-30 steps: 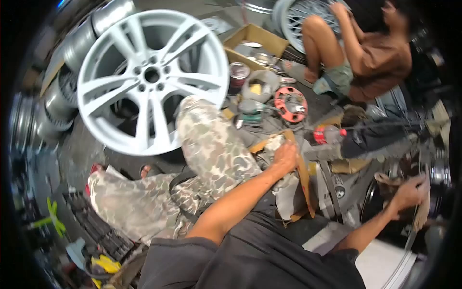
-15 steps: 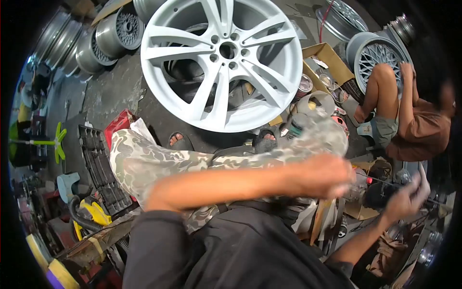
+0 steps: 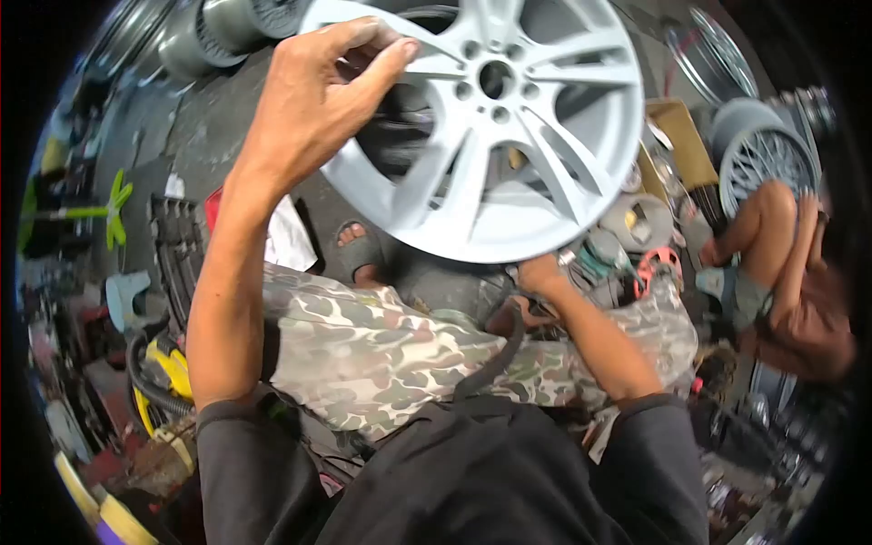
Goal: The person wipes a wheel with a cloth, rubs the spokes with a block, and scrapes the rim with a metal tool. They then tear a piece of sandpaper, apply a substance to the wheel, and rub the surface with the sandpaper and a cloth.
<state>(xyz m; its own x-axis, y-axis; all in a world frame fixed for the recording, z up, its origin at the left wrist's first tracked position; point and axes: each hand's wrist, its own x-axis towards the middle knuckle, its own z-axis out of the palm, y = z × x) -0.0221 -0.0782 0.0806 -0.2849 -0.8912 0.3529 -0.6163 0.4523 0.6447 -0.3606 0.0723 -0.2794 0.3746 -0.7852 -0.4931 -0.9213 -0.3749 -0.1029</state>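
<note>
A large white alloy wheel rim (image 3: pixel 468 218) with paired spokes fills the upper middle of the head view. My left hand (image 3: pixel 318 100) is raised over its upper left spokes, thumb and fingertips brought together in a pinch. I cannot tell what, if anything, is between them. At the wheel's lower edge is my right hand (image 3: pixel 542 272), its fingers hidden beneath the rim. Below the wheel are my legs in camouflage trousers (image 3: pixel 363 350) and a sandalled foot (image 3: pixel 356 241).
Several grey wheels (image 3: pixel 195 45) line the upper left. At right, a person (image 3: pixel 799 291) sits beside a mesh-spoke wheel (image 3: pixel 767 163). A cardboard box (image 3: pixel 686 136) and cans stand right of the white wheel. A green fan-like object (image 3: pixel 116 211) and a yellow tool (image 3: pixel 171 363) are at left.
My left hand has swung from the right side up to the wheel's upper left. My right hand has come from the far right to the wheel's lower edge. The view has shifted.
</note>
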